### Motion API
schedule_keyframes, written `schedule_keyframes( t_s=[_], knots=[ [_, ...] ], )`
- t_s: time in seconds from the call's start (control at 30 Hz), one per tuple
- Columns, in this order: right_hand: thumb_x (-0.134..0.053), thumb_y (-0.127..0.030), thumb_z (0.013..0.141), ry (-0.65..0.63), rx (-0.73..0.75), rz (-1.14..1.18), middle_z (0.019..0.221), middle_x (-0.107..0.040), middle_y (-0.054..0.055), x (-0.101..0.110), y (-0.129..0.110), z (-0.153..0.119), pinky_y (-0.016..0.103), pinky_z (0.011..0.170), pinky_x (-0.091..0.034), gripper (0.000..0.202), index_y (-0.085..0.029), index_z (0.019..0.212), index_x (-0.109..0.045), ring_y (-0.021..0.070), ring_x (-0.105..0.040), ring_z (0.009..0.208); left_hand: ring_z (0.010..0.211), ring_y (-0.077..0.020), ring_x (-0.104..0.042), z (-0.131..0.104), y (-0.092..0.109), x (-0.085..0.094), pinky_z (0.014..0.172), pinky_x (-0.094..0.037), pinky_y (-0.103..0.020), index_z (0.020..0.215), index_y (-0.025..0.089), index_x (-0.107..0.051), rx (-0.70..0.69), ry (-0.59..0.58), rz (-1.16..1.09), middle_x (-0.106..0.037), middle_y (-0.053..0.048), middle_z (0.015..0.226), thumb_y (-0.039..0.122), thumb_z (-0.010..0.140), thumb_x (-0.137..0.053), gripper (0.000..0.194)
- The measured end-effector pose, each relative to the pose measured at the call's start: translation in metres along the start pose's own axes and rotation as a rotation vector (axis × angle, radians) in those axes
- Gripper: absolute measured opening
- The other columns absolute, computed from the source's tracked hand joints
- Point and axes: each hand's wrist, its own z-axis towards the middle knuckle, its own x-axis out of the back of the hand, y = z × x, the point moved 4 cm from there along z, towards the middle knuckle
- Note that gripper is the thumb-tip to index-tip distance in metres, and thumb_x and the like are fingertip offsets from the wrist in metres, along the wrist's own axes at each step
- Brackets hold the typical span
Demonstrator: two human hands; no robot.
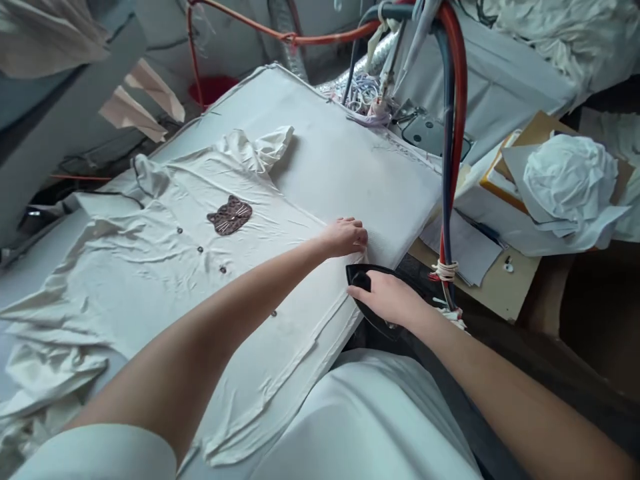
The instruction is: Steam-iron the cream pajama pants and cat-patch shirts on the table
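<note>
A cream shirt [165, 293] with dark buttons and a brown cat-face patch [231, 216] lies spread and wrinkled over the padded board. At the corner of its hem my left hand [345, 237] is closed, its fingers curled on the fabric edge. Just below it, my right hand [383, 293] is wrapped round the handle of a dark iron [373, 313]. The iron's tip is at the hem by the board's edge, and its body reaches past that edge. My right hand and forearm hide part of the iron.
The padded board [320, 153] extends to the back. Red and dark hoses [453, 133] hang at its right. Beyond them are a box [530, 147] with crumpled white cloth [570, 177] and papers [463, 247]. Thread scraps [363, 97] lie at the board's back right edge.
</note>
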Motion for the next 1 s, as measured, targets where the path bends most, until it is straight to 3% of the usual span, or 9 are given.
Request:
schedule_keyframes(
  t_s=[0.1,0.23,0.3,0.53,0.8,1.0],
  knots=[
    [-0.046,-0.065,0.095,-0.008,-0.074,0.042,0.116,-0.071,0.017,0.005,0.019,-0.004,0.037,0.084,-0.047,0.056,-0.017,0.118,-0.062,0.0332,-0.066,0.109,0.094,-0.0188,-0.063,0.017,0.000,0.002,0.082,-0.042,-0.030,0.094,0.023,-0.074,-0.073,-0.154,0.034,-0.072,-0.003,0.097,0.031,0.083,-0.064,0.017],
    [-0.043,-0.067,0.096,-0.004,-0.142,0.109,0.120,-0.068,0.020,0.006,0.028,-0.006,0.037,0.085,-0.046,0.064,-0.014,0.126,-0.059,0.0343,-0.064,0.113,0.080,-0.0176,-0.063,0.027,-0.002,-0.001,0.064,-0.037,-0.028,0.086,0.023,-0.072,-0.045,-0.288,0.040,-0.073,-0.002,0.089,0.028,0.079,-0.059,0.016],
    [-0.043,-0.068,0.096,0.011,-0.165,0.122,0.118,-0.069,0.021,0.007,0.030,-0.004,0.037,0.084,-0.046,0.065,-0.014,0.127,-0.058,0.0347,-0.065,0.112,0.074,-0.0168,-0.061,0.026,-0.004,-0.002,0.058,-0.033,-0.028,0.088,0.023,-0.072,0.006,-0.275,-0.016,-0.073,-0.002,0.087,0.028,0.080,-0.057,0.018],
    [-0.042,-0.067,0.096,0.033,-0.223,0.124,0.110,-0.071,0.019,0.009,0.032,0.001,0.038,0.079,-0.048,0.060,-0.015,0.120,-0.060,0.0356,-0.067,0.105,0.072,-0.0169,-0.059,0.012,-0.004,-0.006,0.059,-0.034,-0.028,0.088,0.018,-0.071,0.160,-0.068,-0.132,-0.071,-0.005,0.086,0.024,0.083,-0.054,0.018],
    [-0.042,-0.068,0.095,0.043,-0.241,0.118,0.121,-0.068,0.019,0.017,0.039,-0.001,0.039,0.085,-0.048,0.066,-0.015,0.132,-0.056,0.0353,-0.065,0.112,0.077,-0.0189,-0.061,0.025,-0.007,-0.007,0.060,-0.035,-0.029,0.090,0.020,-0.072,0.172,-0.198,-0.094,-0.071,-0.005,0.087,0.029,0.086,-0.055,0.020],
    [-0.045,-0.064,0.096,-0.016,-0.096,0.027,0.102,-0.073,0.016,0.031,0.001,0.023,0.038,0.080,-0.049,0.054,-0.018,0.115,-0.063,0.0336,-0.069,0.099,0.074,-0.0177,-0.061,0.046,-0.012,-0.001,0.061,-0.037,-0.028,0.090,0.024,-0.074,0.305,-0.348,-0.093,-0.072,-0.002,0.085,0.036,0.078,-0.068,0.018]
  ],
)
